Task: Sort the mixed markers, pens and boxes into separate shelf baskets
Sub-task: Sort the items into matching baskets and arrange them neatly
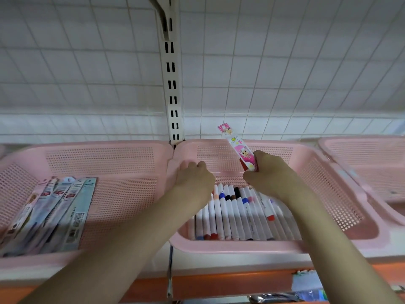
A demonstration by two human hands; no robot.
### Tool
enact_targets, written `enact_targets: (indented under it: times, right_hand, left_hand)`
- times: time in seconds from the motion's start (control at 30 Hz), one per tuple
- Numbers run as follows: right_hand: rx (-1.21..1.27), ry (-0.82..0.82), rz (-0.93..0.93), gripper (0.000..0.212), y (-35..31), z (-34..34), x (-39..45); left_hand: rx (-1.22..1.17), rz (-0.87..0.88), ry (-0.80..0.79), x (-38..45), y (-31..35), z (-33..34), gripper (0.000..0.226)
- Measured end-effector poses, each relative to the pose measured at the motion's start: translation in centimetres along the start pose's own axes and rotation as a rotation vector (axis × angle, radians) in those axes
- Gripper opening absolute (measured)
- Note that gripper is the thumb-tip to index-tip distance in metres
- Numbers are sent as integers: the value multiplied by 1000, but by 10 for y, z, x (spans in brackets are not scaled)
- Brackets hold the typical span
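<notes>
Three pink baskets (285, 246) (markers (232, 218) in middle).

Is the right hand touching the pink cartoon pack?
Touching: the head view shows the right hand with fingers curled round the lower end of the pink cartoon pack.

Shop: slotted shelf upright (173, 93), pink baskets (105, 150) of packaged stationery (54, 211).

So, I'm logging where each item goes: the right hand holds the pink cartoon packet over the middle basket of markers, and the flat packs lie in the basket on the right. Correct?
Not quite. The head view shows the flat packs in the left basket, not the one on the right. The rest stands: the right hand holds the pink cartoon packet over the middle basket of markers.
</notes>
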State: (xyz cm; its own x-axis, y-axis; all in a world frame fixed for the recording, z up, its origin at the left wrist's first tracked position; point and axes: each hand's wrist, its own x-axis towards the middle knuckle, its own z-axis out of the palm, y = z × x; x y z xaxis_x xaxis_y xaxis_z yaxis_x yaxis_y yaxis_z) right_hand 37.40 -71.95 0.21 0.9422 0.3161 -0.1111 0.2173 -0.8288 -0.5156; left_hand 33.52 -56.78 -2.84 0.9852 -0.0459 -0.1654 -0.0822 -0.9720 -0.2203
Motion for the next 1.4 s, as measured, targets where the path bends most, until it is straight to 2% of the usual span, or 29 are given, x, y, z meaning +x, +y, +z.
enact_targets:
  times: [0.07, 0.13, 0.2, 0.23, 0.3, 0.4, 0.47, 0.53, 0.73, 0.8, 0.9, 1.1, 1.23, 1.33, 1.4]
  right_hand:
    - [20, -4, -13, 14, 3, -1, 1]
    - [53, -14, -43, 34, 5, -1, 3]
    - [84, -35, -75, 58, 8, 0, 5]
    - [89, -46, -88, 63, 9, 0, 6]
    - [74, -76, -109, 58, 10, 0, 9]
    - [57, -125, -106, 34, 8, 2, 13]
    - [82, -140, -81, 17, 3, 6, 15]
    - [115, -176, -71, 9, -4, 12, 16]
    - [111, -337, -66, 13, -16, 38, 16]
    - [73, -331, -48, 24, -16, 42, 16]
    - [45, -274, -13, 36, -13, 41, 15]
    - [-49, -285, 31, 37, -5, 34, 15]
    - [-123, -316, 30, 38, -2, 31, 14]
    - [-121, -297, 35, 37, 2, 27, 15]
    - [-115, -272, 37, 35, 6, 23, 15]
  left_hand:
    - [8, 5, -3, 0, 0, -2, 29]
    - [-14, 14, -52, 1, -1, -3, 17]
    - [-40, 4, -113, 1, -2, -3, 31]
    - [-50, 14, -146, 1, -3, -2, 34]
    - [-63, 46, -123, 0, -5, -3, 28]
    - [-99, 67, 102, -11, -14, -7, 35]
    - [-235, 21, 263, -22, -22, -6, 39]
    - [-337, -53, 352, -34, -31, -3, 40]
    - [-435, -154, 410, -48, -47, 5, 35]
    - [-437, -156, 421, -48, -49, 4, 34]
    - [-422, -147, 403, -47, -49, 3, 33]
    - [-345, -76, 364, -38, -42, -5, 31]
    - [-193, -11, 235, -24, -27, -11, 9]
    - [-157, -16, 71, -9, -13, -9, 31]
    - [-168, -53, -8, 1, -8, -9, 35]
